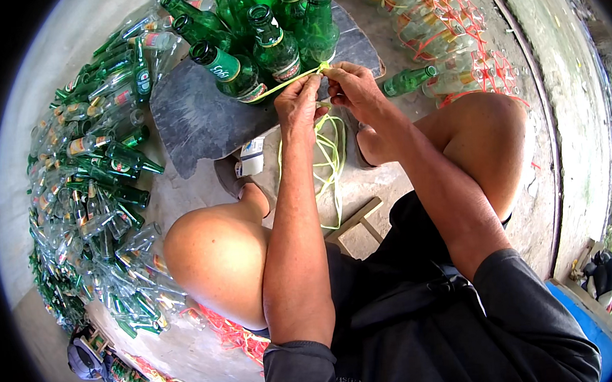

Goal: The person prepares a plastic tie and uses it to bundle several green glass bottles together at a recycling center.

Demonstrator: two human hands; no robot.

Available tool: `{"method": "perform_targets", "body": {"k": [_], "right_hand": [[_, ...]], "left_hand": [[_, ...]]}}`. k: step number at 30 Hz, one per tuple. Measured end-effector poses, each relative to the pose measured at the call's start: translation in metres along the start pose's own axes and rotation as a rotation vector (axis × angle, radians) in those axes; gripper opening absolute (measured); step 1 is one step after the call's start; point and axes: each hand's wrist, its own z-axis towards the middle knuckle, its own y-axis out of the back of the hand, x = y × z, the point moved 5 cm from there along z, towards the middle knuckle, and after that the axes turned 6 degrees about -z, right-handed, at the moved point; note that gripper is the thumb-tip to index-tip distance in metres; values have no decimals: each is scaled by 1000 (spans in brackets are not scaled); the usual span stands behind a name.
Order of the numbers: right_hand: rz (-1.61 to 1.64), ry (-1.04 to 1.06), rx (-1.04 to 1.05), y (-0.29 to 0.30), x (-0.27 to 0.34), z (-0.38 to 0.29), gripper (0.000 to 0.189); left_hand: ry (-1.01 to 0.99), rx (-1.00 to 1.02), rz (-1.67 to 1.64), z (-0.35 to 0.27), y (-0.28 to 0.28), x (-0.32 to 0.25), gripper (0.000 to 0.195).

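Observation:
Several green glass bottles stand close together on a dark, worn board. A yellow-green plastic strap runs low along the front of the group, with a knot or twist at its front right. My left hand pinches the strap just in front of the bottles. Close beside it, my right hand grips the strap at the knot between thumb and fingers. The strap's loose length hangs in loops from my hands towards the floor between my legs. How it passes behind the bottles is hidden.
A large heap of clear and green bottles lies at the left. Bundles of clear bottles tied with red strap are at the upper right, near a lone green bottle. A white box and a wooden frame are below the board.

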Motion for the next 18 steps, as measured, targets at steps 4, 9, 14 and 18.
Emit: {"method": "perform_targets", "body": {"k": [4, 9, 14, 18], "right_hand": [[79, -45, 5, -1, -4, 3, 18], [79, -8, 8, 0, -7, 5, 17], [47, 96, -21, -1, 0, 5, 15], [43, 171, -40, -1, 0, 8, 17]], "left_hand": [[9, -8, 1, -1, -2, 0, 24], [16, -16, -21, 1, -2, 2, 24], [-22, -17, -28, 5, 1, 0, 20], [-29, -25, -45, 8, 2, 3, 21]]}}
